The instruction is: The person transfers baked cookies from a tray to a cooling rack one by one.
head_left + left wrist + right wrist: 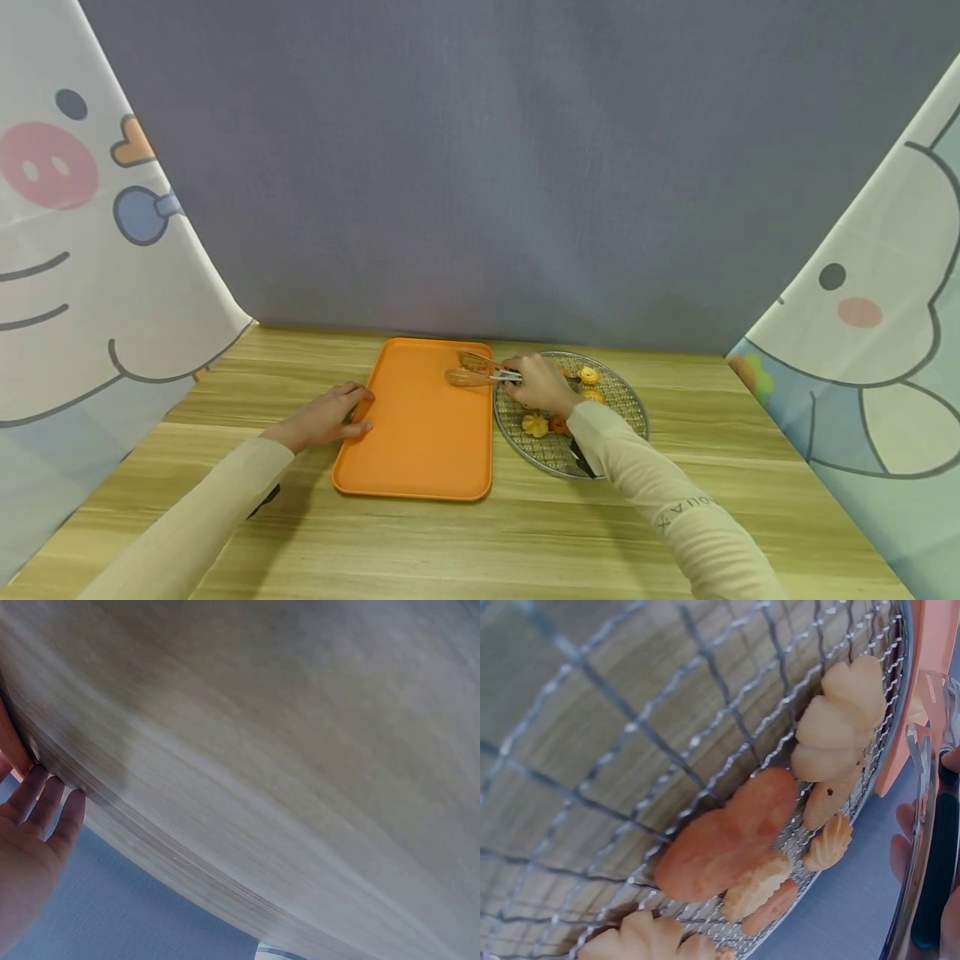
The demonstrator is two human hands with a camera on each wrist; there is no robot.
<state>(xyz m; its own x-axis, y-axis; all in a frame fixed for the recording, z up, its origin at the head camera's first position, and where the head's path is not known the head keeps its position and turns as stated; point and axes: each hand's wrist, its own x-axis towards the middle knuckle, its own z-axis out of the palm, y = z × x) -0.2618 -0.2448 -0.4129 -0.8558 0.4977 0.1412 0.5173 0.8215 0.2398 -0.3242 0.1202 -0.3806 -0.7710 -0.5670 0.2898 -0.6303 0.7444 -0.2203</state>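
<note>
My right hand point(538, 383) grips a pair of tongs point(510, 376) with metal arms and brown tips. The tips hang over the far right part of an orange tray point(416, 442). A small brownish piece, seemingly a cookie point(474, 362), shows by the tips; whether they clamp it is unclear. My left hand point(326, 415) touches the tray's left rim with thumb and fingers spread apart. In the left wrist view its fairly straight fingers point(46, 802) reach to that rim. Under my right forearm, a round wire rack point(636, 417) bears several cookies, among them a reddish heart-shaped one point(731, 840).
Tray and rack sit side by side on a wood-grain table point(405, 550). A grey cloth wall point(480, 183) stands behind them. Printed cartoon panels point(892, 275) flank both sides. Yellow flower-shaped cookies point(536, 425) lie on the rack.
</note>
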